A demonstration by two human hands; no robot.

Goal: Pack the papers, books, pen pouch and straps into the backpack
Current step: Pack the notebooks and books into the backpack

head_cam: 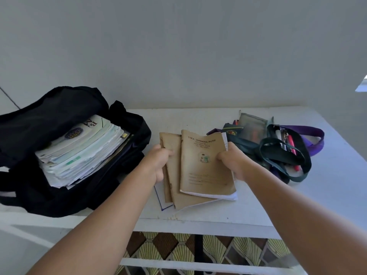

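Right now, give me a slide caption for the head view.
Both hands, left and right, hold brown exercise books beside the open backpack already stuffed with papers.

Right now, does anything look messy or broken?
The brown books held by both hands are fanned crookedly, with worn covers and bent corners. The straps lie tangled on the table.

Two bare forearms, left hand (156, 165) and right hand (236, 162) ringless, seemingly no sleeves or wristwear.
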